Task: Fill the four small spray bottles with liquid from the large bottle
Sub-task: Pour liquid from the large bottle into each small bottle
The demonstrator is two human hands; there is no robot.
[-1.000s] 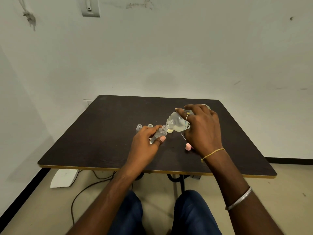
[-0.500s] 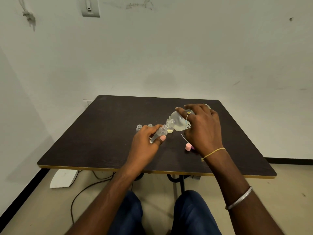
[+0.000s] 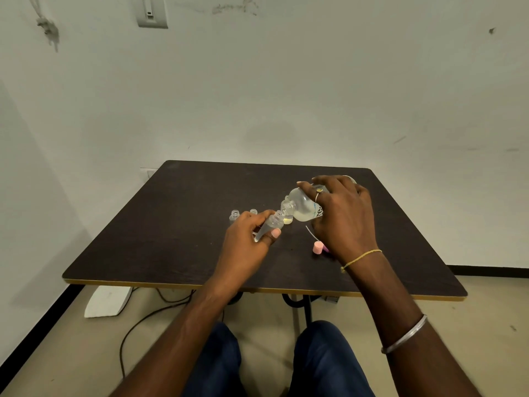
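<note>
Head view. Right hand [image 3: 342, 213] closed around large bottle [image 3: 303, 206], tipped on its side with neck pointing down-left; rear half of bottle hidden under fingers, only a scrap of label lettering readable. A little pale yellowish liquid pooled near the neck. Left hand [image 3: 246, 239] gripping small spray bottle [image 3: 267, 226], tilted, its open mouth touching or just under the large bottle's mouth; exact contact hard to make out, both being clear plastic. Lower body of small bottle covered by thumb and fingers; fill level not discernible. Any stream between the two mouths too small to see.

Behind left hand, two more small bottles [image 3: 234, 214], upright and uncapped on dark bench [image 3: 160, 224], the nearer-right one partly hidden by knuckles. Fourth small bottle not identifiable. Pink cap [image 3: 317, 247] lying on bench just beside right wrist, with a purple piece behind it mostly hidden by the wrist. Thin white tube [image 3: 309, 232] slanting on bench between cap and large bottle, its far end lost under the hand. Thread band at right wrist, metal bangle further up forearm; both forearms cut off by lower frame edge.

Compared with half a second earlier: same pose, both grips unchanged, bottles meeting at the same spot, bench items unmoved.
</note>
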